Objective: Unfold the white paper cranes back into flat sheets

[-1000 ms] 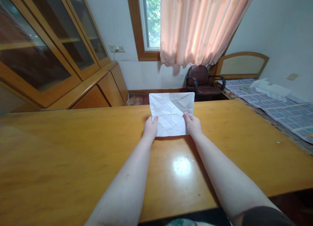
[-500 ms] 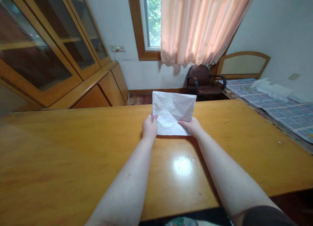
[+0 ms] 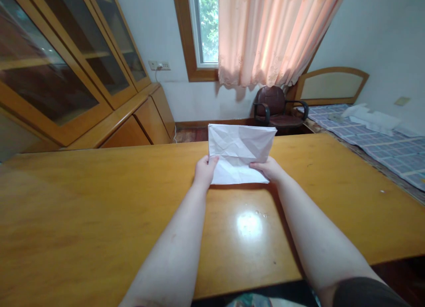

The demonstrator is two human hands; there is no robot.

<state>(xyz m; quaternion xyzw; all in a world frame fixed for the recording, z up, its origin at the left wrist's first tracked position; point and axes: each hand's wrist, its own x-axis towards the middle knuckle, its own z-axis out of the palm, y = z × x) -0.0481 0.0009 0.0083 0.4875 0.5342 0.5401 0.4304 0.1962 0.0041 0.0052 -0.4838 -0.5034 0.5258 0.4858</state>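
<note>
A creased white sheet of paper (image 3: 237,141), folded in layers, is held up over the wooden table between my two hands. My left hand (image 3: 204,172) grips its left edge, thumb on the near face. On the right side, my right hand (image 3: 270,169) pinches the lower part of the paper, its thumb also lying on the near face. A crosswise crease runs between the two thumbs. The fingers behind the paper are hidden. Several layers show along the upper right edge.
The wooden table (image 3: 99,218) spans the view, with a small white bit (image 3: 382,191) at its right. Beyond stand a brown armchair (image 3: 272,105) and a bed (image 3: 381,138) with a checked cover. A glass-door cabinet (image 3: 83,54) is at the left.
My right hand has moved a little to the right, and the paper now looks wider. Its crosswise crease shows more clearly, and the layers at the upper right have parted slightly.
</note>
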